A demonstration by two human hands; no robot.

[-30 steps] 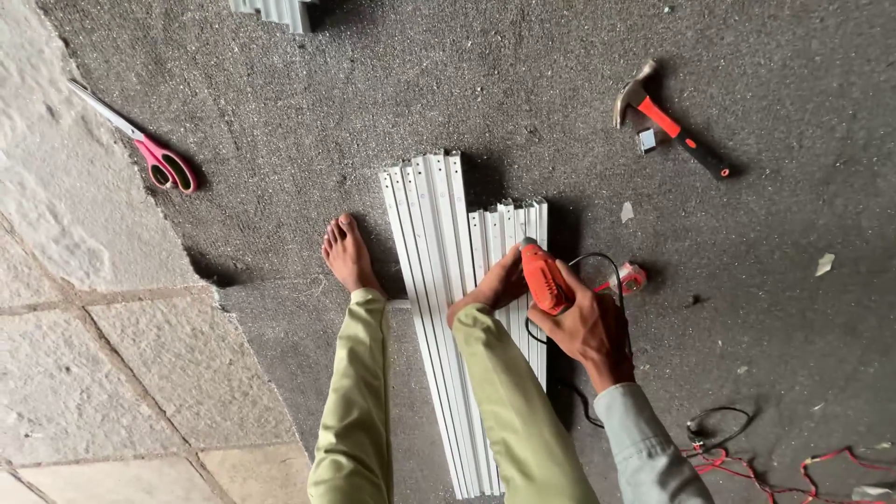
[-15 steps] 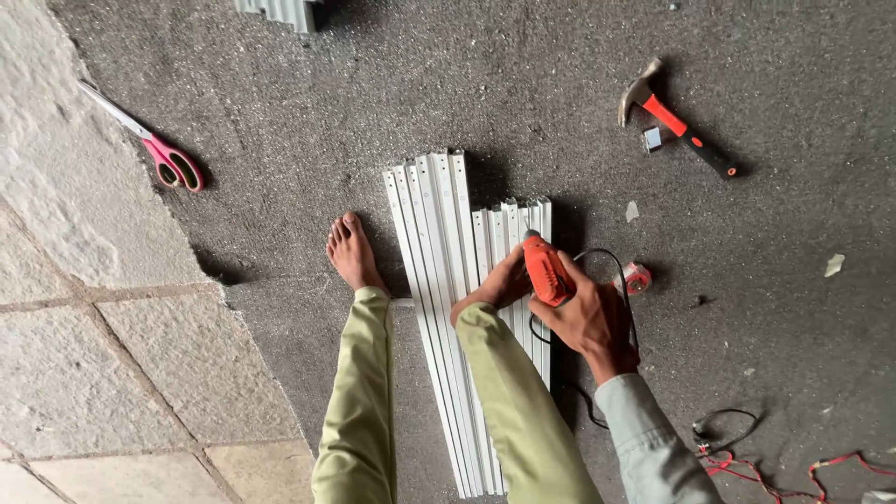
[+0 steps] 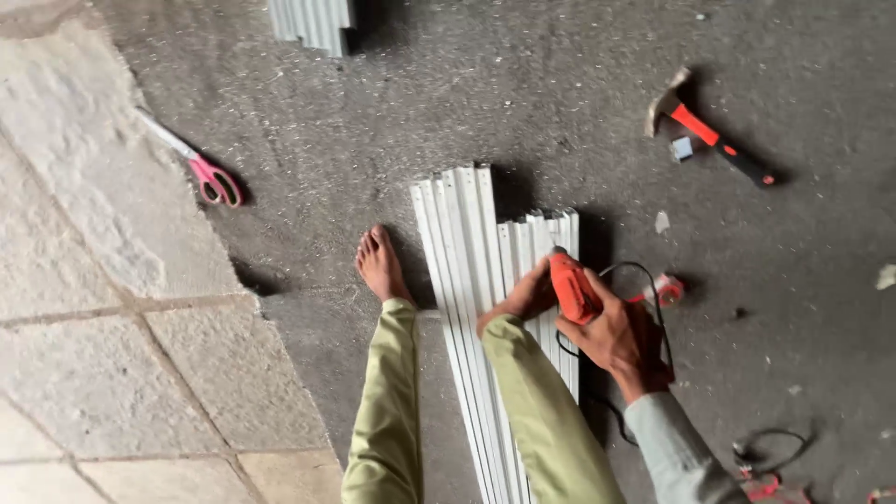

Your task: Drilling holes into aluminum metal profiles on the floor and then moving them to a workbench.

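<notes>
One right hand [image 3: 621,336] gripping an orange power tool [image 3: 571,287] over white ribbed strips [image 3: 462,261]; left unseen.

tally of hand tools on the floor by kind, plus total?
Hammer: 1
Scissors: 1
Orange power tool, gripped in the right hand: 1
Total: 3

Not counted: white strips under the tool, too tightly packed to count exactly; another bundle is cut off by the top edge. The left hand is not in view.
</notes>
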